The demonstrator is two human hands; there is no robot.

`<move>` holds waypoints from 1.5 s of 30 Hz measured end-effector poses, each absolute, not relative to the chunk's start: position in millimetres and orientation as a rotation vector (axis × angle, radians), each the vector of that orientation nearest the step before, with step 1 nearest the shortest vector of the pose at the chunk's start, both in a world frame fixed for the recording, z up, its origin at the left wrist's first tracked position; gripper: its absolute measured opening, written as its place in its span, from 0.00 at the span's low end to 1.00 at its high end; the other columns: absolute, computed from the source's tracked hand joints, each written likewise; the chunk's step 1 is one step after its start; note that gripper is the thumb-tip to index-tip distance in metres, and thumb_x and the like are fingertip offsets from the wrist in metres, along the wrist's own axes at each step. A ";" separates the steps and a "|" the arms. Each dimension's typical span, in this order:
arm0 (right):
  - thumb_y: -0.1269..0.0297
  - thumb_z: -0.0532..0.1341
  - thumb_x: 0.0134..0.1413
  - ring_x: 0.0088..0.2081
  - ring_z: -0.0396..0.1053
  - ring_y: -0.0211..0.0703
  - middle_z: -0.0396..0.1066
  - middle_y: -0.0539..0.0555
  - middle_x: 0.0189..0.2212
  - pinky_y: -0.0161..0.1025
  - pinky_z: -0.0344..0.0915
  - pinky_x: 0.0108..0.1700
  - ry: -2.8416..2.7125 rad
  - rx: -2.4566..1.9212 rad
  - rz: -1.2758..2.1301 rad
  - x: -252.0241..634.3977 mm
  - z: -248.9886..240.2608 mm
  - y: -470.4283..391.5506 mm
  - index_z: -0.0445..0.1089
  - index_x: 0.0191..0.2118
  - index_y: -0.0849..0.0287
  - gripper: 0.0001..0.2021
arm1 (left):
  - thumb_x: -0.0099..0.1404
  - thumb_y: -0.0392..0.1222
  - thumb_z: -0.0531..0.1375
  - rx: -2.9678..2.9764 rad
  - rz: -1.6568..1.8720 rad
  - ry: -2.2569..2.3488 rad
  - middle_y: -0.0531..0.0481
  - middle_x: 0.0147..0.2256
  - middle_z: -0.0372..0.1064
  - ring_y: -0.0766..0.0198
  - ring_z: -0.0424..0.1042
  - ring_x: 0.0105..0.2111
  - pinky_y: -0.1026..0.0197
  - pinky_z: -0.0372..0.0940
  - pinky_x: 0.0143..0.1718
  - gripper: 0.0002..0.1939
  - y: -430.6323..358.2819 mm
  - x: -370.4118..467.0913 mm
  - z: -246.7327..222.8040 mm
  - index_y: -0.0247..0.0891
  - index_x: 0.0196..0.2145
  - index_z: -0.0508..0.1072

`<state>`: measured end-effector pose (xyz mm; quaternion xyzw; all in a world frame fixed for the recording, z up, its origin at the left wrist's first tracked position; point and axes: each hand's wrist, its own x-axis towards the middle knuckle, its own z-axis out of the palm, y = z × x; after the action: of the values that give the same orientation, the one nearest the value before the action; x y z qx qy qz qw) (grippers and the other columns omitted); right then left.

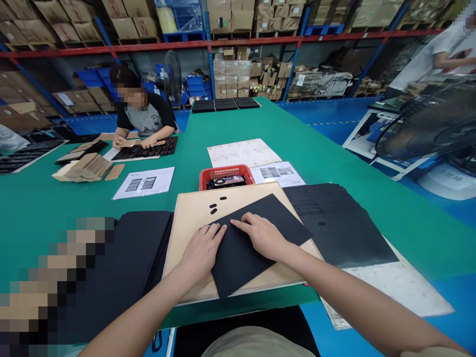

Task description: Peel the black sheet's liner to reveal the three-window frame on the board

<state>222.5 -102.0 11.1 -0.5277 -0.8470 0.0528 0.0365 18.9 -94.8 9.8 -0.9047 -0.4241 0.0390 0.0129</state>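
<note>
on tan board (193,213), unmarked black sheet (241,253)

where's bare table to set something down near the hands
Bare green table lies left, between the printed sheet and the black stack. More lies right of the black sheets. Crowded around both hands: left hand and right hand press a black sheet on the tan board, red basket behind.

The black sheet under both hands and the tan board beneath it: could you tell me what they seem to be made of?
The black sheet looks like thin matte card or paper: flat, sharp-cornered, no shine. The tan board seems to be plain cardboard or fibreboard, dull and uncoated; which one is unclear. The left hand and right hand press flat on the sheet.
</note>
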 end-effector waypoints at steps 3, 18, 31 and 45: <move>0.77 0.47 0.61 0.40 0.64 0.46 0.64 0.56 0.44 0.42 0.60 0.38 -2.625 -1.607 0.071 213.7 9.9 -107.9 0.61 0.59 0.52 0.24 | 0.61 0.24 0.45 -2.830 0.138 -1.335 0.39 0.50 0.66 0.53 0.65 0.48 0.52 0.64 0.47 0.30 -93.8 20.0 12.3 0.33 0.60 0.60; 0.52 0.54 0.63 0.65 0.43 0.53 0.50 0.56 0.64 0.59 0.45 0.63 -2.612 -1.216 0.255 207.4 -1.5 -200.0 0.51 0.64 0.60 0.29 | 0.55 0.62 0.62 -3.156 0.205 -1.428 0.33 0.66 0.30 0.47 0.35 0.66 0.47 0.47 0.62 0.52 -108.0 -2.0 13.6 0.33 0.66 0.42; 0.56 0.50 0.63 0.66 0.38 0.52 0.49 0.55 0.64 0.63 0.23 0.63 -1.803 -2.207 0.318 350.9 -24.5 -199.8 0.55 0.63 0.57 0.25 | 0.53 0.62 0.63 -3.164 0.211 -1.342 0.33 0.66 0.28 0.45 0.34 0.65 0.44 0.49 0.61 0.56 -102.6 -8.1 4.5 0.34 0.66 0.38; 0.64 0.69 0.44 0.34 0.72 0.43 0.72 0.55 0.33 0.35 0.73 0.32 -0.482 -1.558 0.994 397.8 -37.2 -177.0 0.67 0.40 0.58 0.16 | 0.61 0.58 0.59 -3.287 0.035 -1.252 0.40 0.66 0.31 0.48 0.37 0.65 0.46 0.52 0.61 0.48 -92.1 43.2 3.3 0.41 0.66 0.35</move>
<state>397.8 -177.0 -37.2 -0.6658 -0.2059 0.4249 0.5778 43.2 -92.1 3.3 -0.9180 -0.3497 0.0098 -0.1867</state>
